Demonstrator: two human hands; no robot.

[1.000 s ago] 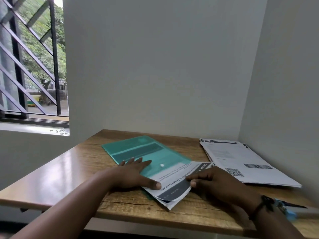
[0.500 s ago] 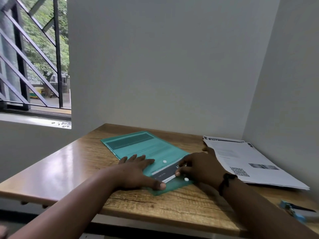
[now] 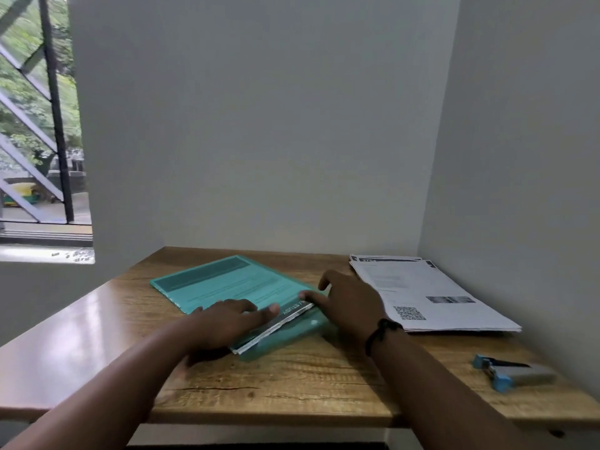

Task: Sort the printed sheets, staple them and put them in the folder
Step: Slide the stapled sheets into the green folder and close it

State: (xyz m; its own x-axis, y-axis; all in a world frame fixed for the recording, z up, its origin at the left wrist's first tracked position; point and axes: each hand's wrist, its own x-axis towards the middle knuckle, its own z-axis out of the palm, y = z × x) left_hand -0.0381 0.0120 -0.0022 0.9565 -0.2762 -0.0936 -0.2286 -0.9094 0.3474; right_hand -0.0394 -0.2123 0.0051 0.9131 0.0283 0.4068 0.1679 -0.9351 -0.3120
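The wooden desk (image 3: 97, 345) carries all the work items and sits in a wall corner, which keeps everything within reach. The loose stack of printed sheets (image 3: 431, 293) lies against the right wall, well apart from the folder, probably so that unprocessed pages do not mix with the finished set.

The teal folder (image 3: 227, 280) lies flat near the desk centre, its open end toward the person. A set of sheets (image 3: 276, 324) sits almost fully inside it; only a dark-banded edge protrudes at the near end.

The left hand (image 3: 224, 323) rests flat on the folder with fingers extended, grasping nothing; this appears to pin the cover so it does not slide. The right hand (image 3: 350, 306) has its fingers straight against the protruding edge, apparently to push the set home.

The blue stapler (image 3: 509, 373) lies at the near right edge, untouched, suggesting stapling of this set is done.
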